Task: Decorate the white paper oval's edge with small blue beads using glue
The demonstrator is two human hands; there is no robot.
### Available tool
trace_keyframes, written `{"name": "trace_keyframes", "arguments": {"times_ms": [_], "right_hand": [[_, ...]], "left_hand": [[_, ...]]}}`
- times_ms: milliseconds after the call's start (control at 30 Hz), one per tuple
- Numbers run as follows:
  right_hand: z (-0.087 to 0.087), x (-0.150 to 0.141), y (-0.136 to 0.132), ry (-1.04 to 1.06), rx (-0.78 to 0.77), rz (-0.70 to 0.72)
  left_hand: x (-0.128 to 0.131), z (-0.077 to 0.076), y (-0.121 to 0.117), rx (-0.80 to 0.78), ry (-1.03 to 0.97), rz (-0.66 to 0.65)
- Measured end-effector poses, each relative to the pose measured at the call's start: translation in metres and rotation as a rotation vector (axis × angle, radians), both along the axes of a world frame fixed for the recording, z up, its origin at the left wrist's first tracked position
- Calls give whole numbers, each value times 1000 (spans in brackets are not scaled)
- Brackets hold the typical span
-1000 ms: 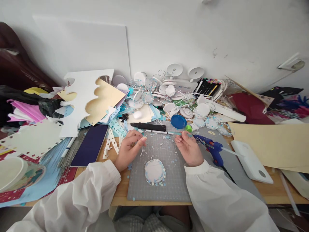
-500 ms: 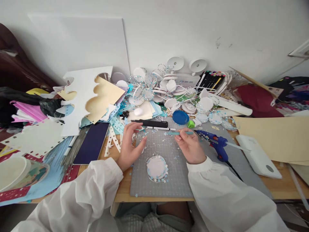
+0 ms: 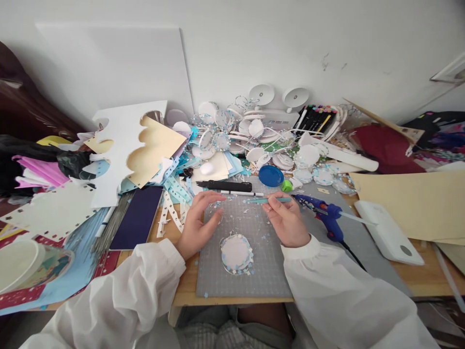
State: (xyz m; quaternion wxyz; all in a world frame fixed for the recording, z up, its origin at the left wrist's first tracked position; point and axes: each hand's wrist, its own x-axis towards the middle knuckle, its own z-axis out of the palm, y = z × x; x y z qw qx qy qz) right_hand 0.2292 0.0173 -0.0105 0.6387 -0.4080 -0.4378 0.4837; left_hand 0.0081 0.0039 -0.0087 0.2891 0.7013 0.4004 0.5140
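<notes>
My right hand [image 3: 286, 220] is closed around a thin teal stick [image 3: 269, 199] that points left over the grey cutting mat [image 3: 261, 271]. My left hand [image 3: 198, 220] lies on the mat's left edge with its fingers stretched toward the far side, holding nothing that I can see. A white paper disc [image 3: 236, 253] edged with blue specks lies on the mat between my wrists. Just beyond my fingers sit a black knife handle [image 3: 227, 185] and a white pen [image 3: 241, 193].
A blue glue gun [image 3: 325, 215] lies right of my right hand. A blue lid [image 3: 271, 175] and green cap [image 3: 287, 185] sit behind the mat. Cut white and cream card [image 3: 145, 145], a dark blue sheet [image 3: 138, 218], white discs [image 3: 254, 131], markers [image 3: 316, 118] and tan paper [image 3: 410, 203] crowd the desk.
My left hand has uncurled from a pinch and now lies flatter with fingers extended. My right hand has kept the teal stick and barely shifted. The view has tilted slightly.
</notes>
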Motion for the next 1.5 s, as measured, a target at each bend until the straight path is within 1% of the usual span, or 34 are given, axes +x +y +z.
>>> {"name": "trace_keyframes", "arguments": {"times_ms": [67, 100, 133, 200, 267, 333, 433, 567, 733, 833, 867, 933, 1000, 1033, 1100, 1133, 1200, 1267, 1333, 1400, 1500], "right_hand": [[6, -2, -4, -63, 67, -45], [11, -4, -7, -144, 147, -86], [17, -7, -11, -265, 262, -137], [30, -13, -20, -592, 582, -214], [42, -20, -28, -898, 878, -205], [49, -28, -32, -1101, 1058, -177], [51, -38, -33, -1240, 1172, -175], [45, -47, -31, -1297, 1218, -147], [38, -52, -30, -1332, 1215, -136], [40, -54, -29, -1357, 1195, -84], [43, -53, -29, -1377, 1157, -32], [52, -49, -32, -1409, 1026, 115], [63, -39, -38, -1386, 848, 259], [67, -33, -43, -1341, 752, 292], [70, -21, -54, -1222, 556, 255], [68, -17, -61, -1168, 469, 218], [57, -12, -73, -1094, 319, 150], [41, -14, -82, -1075, 204, 131], [27, -18, -89, -1062, 125, 135], [18, -21, -93, -1006, 68, 128], [16, -19, -97, -888, 33, 48]], "left_hand": [[0, 0, -1, -39, -37, -63], [0, 1, -2, -67, -55, -101], [0, 2, -3, -99, -70, -138], [-1, 5, -4, -167, -85, -202], [-2, 9, -5, -223, -97, -247], [-3, 13, -4, -277, -131, -277], [-4, 15, -3, -381, -208, -309], [-4, 12, -2, -511, -306, -293], [-3, 3, -3, -638, -406, -282], [-1, 0, -4, -737, -481, -282], [0, 1, -4, -766, -520, -280], [2, 4, -3, -811, -601, -281], [3, 8, -1, -834, -661, -286], [3, 10, 0, -836, -679, -283], [3, 13, 2, -829, -688, -270], [2, 13, 3, -821, -682, -265], [2, 14, 4, -812, -664, -263], [2, 13, 4, -814, -656, -273], [3, 12, 4, -819, -665, -276], [3, 12, 3, -824, -679, -279], [3, 13, 4, -835, -690, -299]]}}
